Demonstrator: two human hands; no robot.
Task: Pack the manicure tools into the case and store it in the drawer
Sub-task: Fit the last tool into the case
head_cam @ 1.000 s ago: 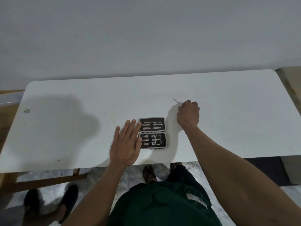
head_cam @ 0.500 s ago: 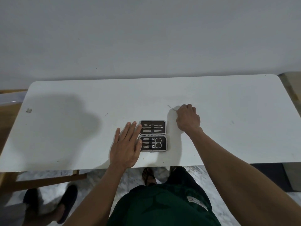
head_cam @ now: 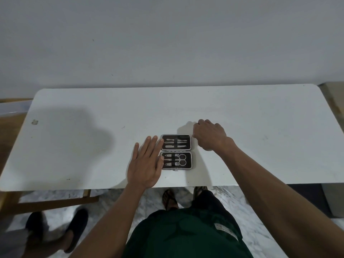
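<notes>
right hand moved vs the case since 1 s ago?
Yes. The right hand has come in toward the case: earlier it sat further back and to the right, now its fingers meet the far half's right edge.

Dim, even, greyish light is filling the scene, with no glare showing on the white bench (head_cam: 260, 116). A broad soft shadow is lying across the bench's left part, and a smaller one is sitting just beyond the right hand (head_cam: 209, 135), so light seems to be coming from behind the person. The wide lens is bowing the bench edges. The shoes (head_cam: 74, 231) at lower left are smearing with blur.
</notes>
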